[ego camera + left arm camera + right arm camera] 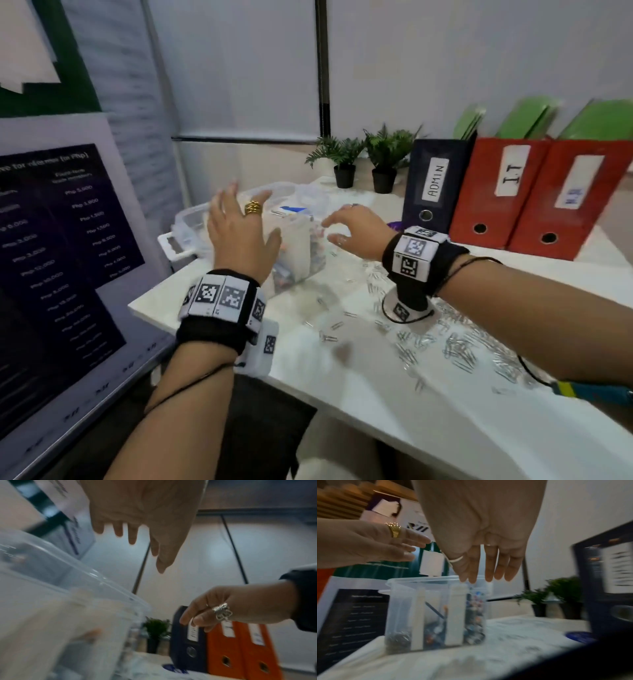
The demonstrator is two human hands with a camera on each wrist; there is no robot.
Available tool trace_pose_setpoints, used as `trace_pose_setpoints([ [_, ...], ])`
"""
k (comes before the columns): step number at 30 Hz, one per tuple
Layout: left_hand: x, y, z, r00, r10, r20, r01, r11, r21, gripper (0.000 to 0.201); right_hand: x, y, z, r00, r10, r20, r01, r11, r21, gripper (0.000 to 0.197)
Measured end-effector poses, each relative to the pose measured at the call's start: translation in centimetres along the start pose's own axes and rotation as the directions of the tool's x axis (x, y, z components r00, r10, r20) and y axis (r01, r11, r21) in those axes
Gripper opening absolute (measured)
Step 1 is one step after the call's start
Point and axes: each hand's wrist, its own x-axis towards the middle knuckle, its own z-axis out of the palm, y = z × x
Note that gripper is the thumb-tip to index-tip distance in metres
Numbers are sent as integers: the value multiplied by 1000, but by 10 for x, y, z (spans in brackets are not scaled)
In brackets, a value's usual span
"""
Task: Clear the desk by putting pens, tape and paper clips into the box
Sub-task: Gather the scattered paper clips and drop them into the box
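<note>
Taking the clear plastic box [294, 246] as the landmark: one monitor [61, 274] stands to its left. The left hand [239, 233] hovers at the box's left side, fingers spread and holding nothing. The box sits at the desk's [428, 411] far left end — coloured items blur inside. The right hand [356, 233] hangs just right of it, fingers loose and empty. Further right lie scattered paper clips [455, 349], too many to count. Behind the box: two potted plants [363, 157], then three binders [513, 192] — one dark, two red.
</note>
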Motion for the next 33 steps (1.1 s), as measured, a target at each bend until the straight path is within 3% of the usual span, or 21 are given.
trace_pose_setpoints([
  [2,-11,28,10,982,112,152,-106,993,-43,56,-37,30,-6,987,126,103,-120,991,-56,30],
  [3,-20,42,19,951,169,259,-155,985,-76,55,-57,44,-10,971,189,147,-177,980,-93,29],
  [7,-62,90,58,692,335,639,-332,934,-130,38,-125,89,-19,861,413,298,-337,901,-274,30],
  [9,-77,110,72,569,387,726,-405,900,-162,35,-151,107,-20,799,494,343,-404,863,-303,36],
  [11,-84,125,77,504,407,762,-445,878,-175,37,-169,122,-20,755,541,370,-447,838,-315,42],
  [14,-88,134,86,475,381,793,-414,892,-180,67,-183,135,-18,716,588,375,-491,807,-328,43],
  [16,-93,133,94,435,338,835,-417,897,-146,93,-184,135,-16,720,585,373,-489,809,-326,47],
  [18,-100,132,99,416,303,857,-470,879,-83,104,-182,132,-13,730,576,368,-497,817,-292,52],
  [22,-102,143,102,457,279,844,-453,890,-49,83,-167,125,-4,785,515,344,-446,856,-263,53],
  [24,-98,149,103,445,257,858,-414,908,-58,76,-160,120,0,820,464,335,-395,882,-256,49],
  [29,-96,154,107,469,280,838,-241,953,-183,35,-148,116,6,863,402,305,-321,904,-283,31],
  [33,-92,154,105,445,350,824,-353,914,-198,26,-141,114,5,844,424,328,-326,892,-314,30],
])
